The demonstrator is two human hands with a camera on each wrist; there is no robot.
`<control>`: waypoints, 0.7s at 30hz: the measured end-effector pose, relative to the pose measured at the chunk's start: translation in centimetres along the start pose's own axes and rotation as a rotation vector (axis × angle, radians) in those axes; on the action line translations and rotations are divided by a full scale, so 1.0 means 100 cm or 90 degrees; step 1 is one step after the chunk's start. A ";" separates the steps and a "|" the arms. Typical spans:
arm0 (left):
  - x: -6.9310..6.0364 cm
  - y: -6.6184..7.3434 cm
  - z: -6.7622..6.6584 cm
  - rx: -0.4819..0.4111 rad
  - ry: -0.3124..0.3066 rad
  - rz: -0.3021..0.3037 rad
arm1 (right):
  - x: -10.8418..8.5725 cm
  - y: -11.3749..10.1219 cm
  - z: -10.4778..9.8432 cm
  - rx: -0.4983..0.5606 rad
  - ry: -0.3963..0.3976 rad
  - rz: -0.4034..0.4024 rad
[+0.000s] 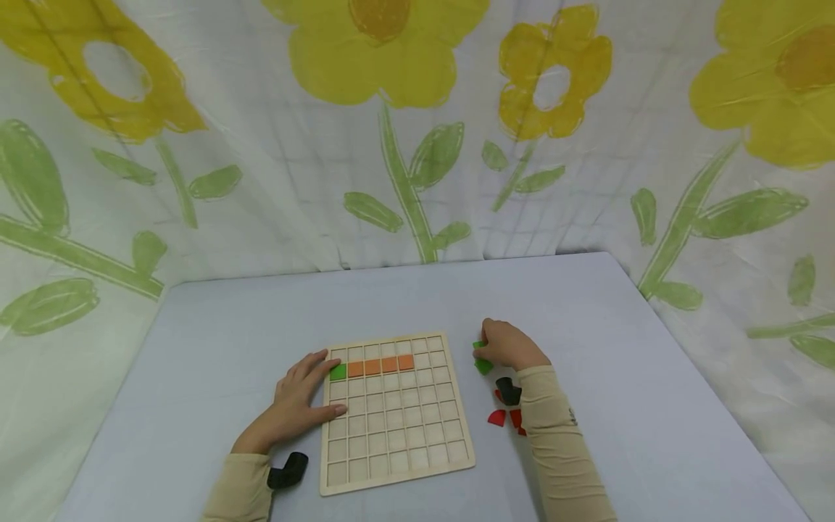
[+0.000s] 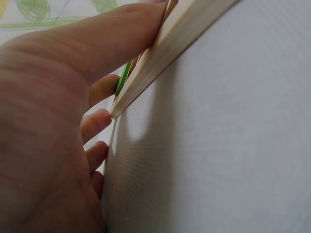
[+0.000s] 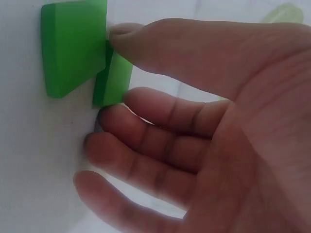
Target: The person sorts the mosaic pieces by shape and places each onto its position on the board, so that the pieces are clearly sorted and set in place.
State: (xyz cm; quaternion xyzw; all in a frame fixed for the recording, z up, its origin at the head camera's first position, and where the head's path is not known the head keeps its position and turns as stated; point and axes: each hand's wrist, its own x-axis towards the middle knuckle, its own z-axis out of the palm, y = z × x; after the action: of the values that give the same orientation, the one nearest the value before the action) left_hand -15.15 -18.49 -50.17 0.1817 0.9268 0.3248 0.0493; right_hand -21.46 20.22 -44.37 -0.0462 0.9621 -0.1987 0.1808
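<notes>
- Beige sleeves [image 1: 566, 449] come nearest, rising from the bottom of the frame, with black wrist devices [image 1: 287, 471] on both arms.
- Wooden grid board [image 1: 397, 439] lies flat at lower centre, on a white table [image 1: 261, 308].
- Five squares in its second row from the top are filled: one green tile [image 1: 338, 372], then four orange tiles [image 1: 372, 367]. Other squares in sight hold no tile, so the filling looks barely begun.
- Left hand [image 1: 296, 399], at the board's left edge, has its fingers spread; the forefinger touches the green tile and the thumb rests on the board, covering some squares.
- Right hand [image 1: 512, 344], right of centre, pinches a green piece [image 3: 114, 75] between thumb and forefinger; the other fingers are slightly bent.
- Second green piece [image 3: 73, 48] lies just beside it, off the board.
- Red pieces [image 1: 497, 417] lie below, partly hidden by the right wrist; their full count cannot be told.
- Flowered curtain [image 1: 280, 217] fills the upper frame.
</notes>
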 end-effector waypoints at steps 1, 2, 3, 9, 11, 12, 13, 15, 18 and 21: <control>0.000 0.000 0.000 -0.002 0.000 0.001 | 0.000 0.000 0.000 0.003 0.000 -0.001; 0.000 0.000 0.000 -0.003 0.001 0.001 | 0.001 0.000 0.000 0.004 0.000 -0.005; 0.000 0.000 0.000 -0.002 0.002 0.001 | 0.001 0.000 0.000 0.006 -0.002 -0.010; 0.000 -0.001 0.000 0.001 -0.003 -0.006 | 0.000 0.000 -0.002 0.030 -0.010 -0.034; 0.000 -0.001 0.000 0.002 -0.005 -0.008 | 0.000 -0.001 -0.002 0.038 -0.002 -0.049; 0.000 -0.001 0.000 0.003 -0.004 -0.007 | 0.001 -0.002 -0.003 0.042 0.002 -0.064; 0.000 -0.001 0.000 0.003 -0.004 -0.008 | 0.001 -0.003 -0.003 0.042 0.008 -0.080; 0.000 -0.002 0.000 0.000 -0.005 -0.009 | 0.002 -0.005 -0.002 0.044 0.013 -0.113; 0.000 -0.001 -0.001 -0.005 -0.004 -0.009 | 0.003 -0.012 -0.001 0.051 0.019 -0.171; 0.000 0.000 0.000 -0.007 -0.004 -0.010 | 0.003 -0.021 0.003 0.059 0.023 -0.220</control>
State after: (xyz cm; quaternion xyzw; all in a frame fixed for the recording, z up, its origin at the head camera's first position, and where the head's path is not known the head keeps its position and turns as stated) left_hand -15.11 -18.51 -50.18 0.1752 0.9263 0.3289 0.0555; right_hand -21.60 18.08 -43.91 -0.1987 0.9329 -0.2716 0.1285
